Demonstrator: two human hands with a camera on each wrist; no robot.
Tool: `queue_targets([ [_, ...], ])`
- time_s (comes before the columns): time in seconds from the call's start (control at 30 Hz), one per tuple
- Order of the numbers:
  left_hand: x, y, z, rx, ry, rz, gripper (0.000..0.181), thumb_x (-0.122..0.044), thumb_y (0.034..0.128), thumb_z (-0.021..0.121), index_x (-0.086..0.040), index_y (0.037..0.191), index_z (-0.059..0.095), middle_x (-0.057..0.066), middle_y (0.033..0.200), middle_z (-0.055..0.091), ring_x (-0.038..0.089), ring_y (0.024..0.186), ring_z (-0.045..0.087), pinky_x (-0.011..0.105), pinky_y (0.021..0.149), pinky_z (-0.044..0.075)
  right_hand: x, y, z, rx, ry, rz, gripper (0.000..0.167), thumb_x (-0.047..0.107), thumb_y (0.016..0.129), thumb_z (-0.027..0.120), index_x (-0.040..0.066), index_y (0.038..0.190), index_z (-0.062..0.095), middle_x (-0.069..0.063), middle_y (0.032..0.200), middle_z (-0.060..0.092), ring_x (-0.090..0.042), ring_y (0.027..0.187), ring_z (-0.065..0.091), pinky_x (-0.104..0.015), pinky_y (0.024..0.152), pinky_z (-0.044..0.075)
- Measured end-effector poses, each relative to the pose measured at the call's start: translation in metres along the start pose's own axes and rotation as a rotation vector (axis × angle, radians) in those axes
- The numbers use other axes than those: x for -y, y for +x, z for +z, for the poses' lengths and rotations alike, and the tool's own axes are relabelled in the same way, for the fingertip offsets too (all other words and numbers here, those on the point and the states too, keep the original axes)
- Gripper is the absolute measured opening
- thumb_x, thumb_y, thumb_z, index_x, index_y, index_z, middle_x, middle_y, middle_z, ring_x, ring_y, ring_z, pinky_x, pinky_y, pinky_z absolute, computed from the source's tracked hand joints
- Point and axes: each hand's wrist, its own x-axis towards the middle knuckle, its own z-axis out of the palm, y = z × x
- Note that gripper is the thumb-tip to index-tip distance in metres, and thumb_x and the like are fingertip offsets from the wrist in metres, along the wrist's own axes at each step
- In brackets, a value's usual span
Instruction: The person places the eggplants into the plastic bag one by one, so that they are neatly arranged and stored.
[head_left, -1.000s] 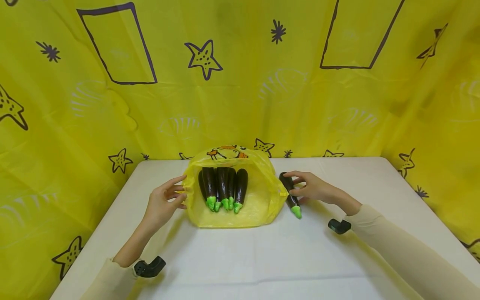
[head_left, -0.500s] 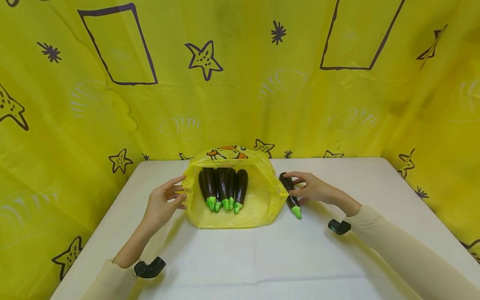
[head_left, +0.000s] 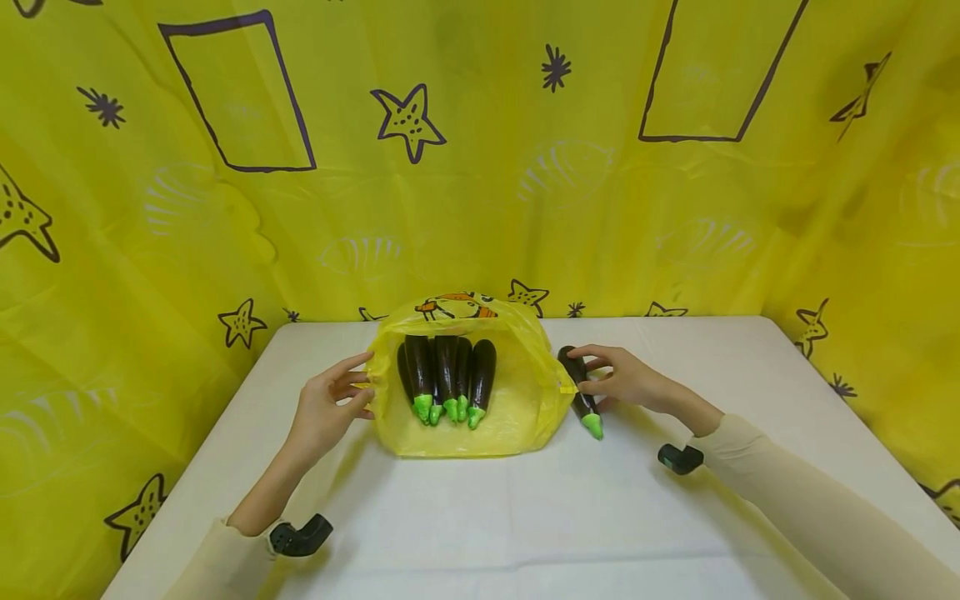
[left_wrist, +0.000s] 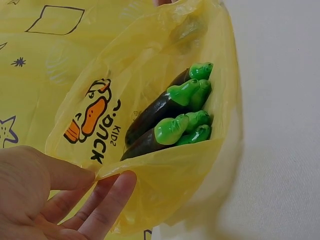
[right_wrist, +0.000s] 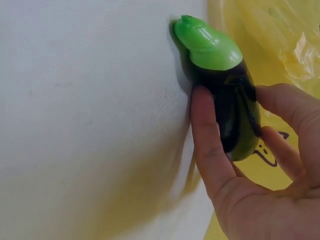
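A yellow plastic bag [head_left: 517, 429] lies on the table with its mouth spread toward me. Several toy-like eggplants [head_left: 482, 375], dark with green stem ends, lie side by side inside it; the left wrist view shows their green ends [left_wrist: 172, 129] facing the opening. My left hand [head_left: 318, 408] pinches the bag's left edge between thumb and fingers. To the right of the bag, my right hand [head_left: 630, 379] holds one more eggplant [head_left: 591, 408], its green end pointing toward me. In the right wrist view, thumb and fingers lie on opposite sides of that eggplant [right_wrist: 230, 100].
The white-covered table [head_left: 510, 517] extends in front of the bag and to both sides. A yellow curtain [head_left: 480, 192] with drawn stars and fish hangs behind the table and along its sides. Dark devices [head_left: 302, 535] sit at both wrists.
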Motion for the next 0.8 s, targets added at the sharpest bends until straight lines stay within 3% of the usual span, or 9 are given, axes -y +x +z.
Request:
queue_targets([
  [0.4,-0.002,0.000,0.000,-0.002,0.011,-0.003,0.058,0.008,0.0933,0.068,-0.006,0.148,0.056,0.025,0.119,0.070,0.035,0.097,0.071,0.045,0.069,0.066,0.001,-0.004,-0.005,-0.001,0.002,-0.005,0.059,0.005,0.096,0.072,0.003,0.149,0.047,-0.037,0.149,0.039,-0.037,0.111,0.064,-0.044,0.076,0.066],
  [0.8,-0.001,0.000,0.000,0.005,0.004,0.002,0.058,0.007,0.0936,0.069,-0.007,0.148,0.055,0.024,0.119,0.070,0.033,0.095,0.072,0.045,0.069,0.066,0.012,-0.021,-0.019,0.011,0.019,-0.024,0.061,0.005,0.096,0.071,0.002,0.150,0.044,-0.039,0.150,0.037,-0.033,0.101,0.070,-0.044,0.077,0.066],
])
